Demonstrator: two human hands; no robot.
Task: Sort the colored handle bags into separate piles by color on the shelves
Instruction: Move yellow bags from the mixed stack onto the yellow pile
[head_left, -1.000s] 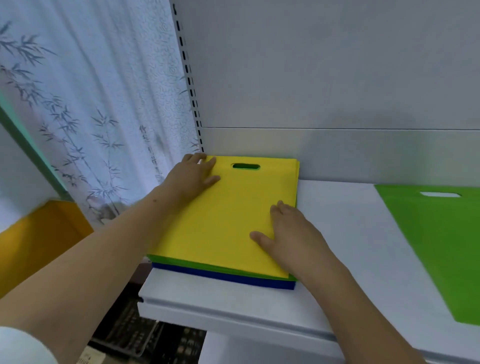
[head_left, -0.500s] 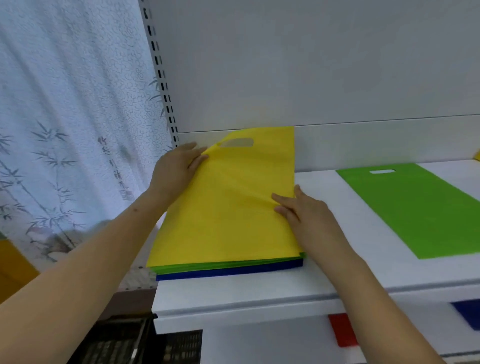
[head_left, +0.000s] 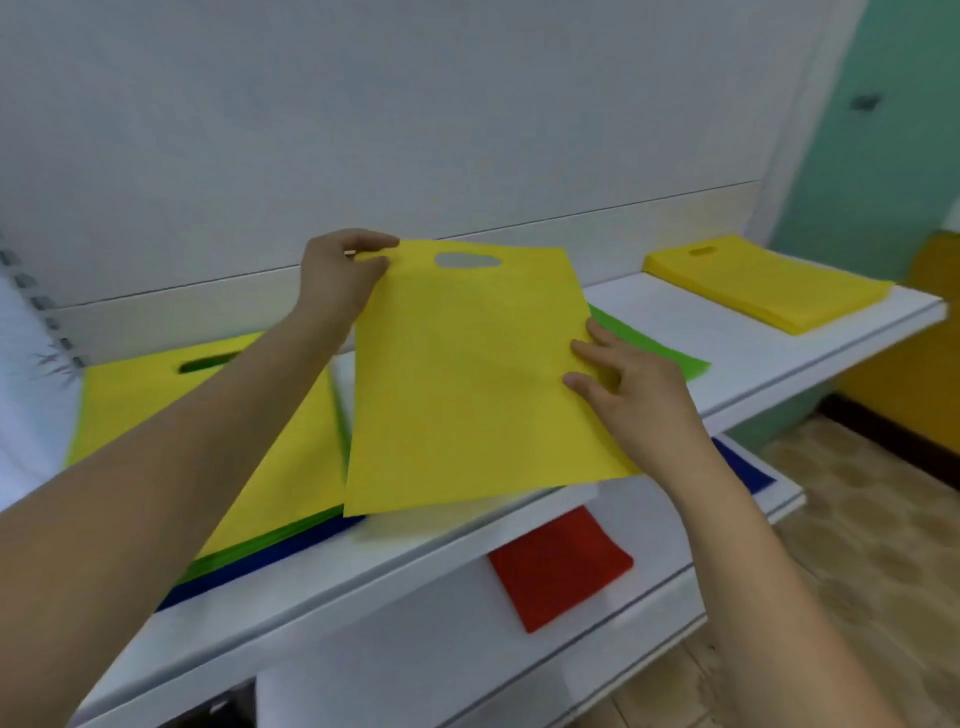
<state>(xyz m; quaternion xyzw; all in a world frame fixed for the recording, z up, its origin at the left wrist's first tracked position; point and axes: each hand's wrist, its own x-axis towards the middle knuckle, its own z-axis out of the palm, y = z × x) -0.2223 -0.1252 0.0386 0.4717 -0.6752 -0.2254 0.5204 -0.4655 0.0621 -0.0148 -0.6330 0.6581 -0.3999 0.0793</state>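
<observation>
A yellow handle bag (head_left: 467, 374) is held in the air above the upper shelf (head_left: 769, 358). My left hand (head_left: 340, 280) pinches its top left corner beside the handle hole. My right hand (head_left: 623, 379) holds its right edge, thumb on top. At the shelf's left lies the mixed stack (head_left: 280, 441), with a yellow bag on top and green and blue bags under it. A green bag (head_left: 649, 348) lies flat in the middle, partly hidden by the held bag. A yellow pile (head_left: 763, 286) sits at the shelf's right end.
On the lower shelf (head_left: 670, 587) lie a red bag (head_left: 561, 566) and a blue bag (head_left: 743, 467), mostly hidden by my right arm. A white back panel rises behind the shelves. A green wall and patterned floor are to the right.
Both hands have lifted the top yellow bag off the mixed stack and carried it to the right. The view has swung right, showing the yellow pile and lower shelf.
</observation>
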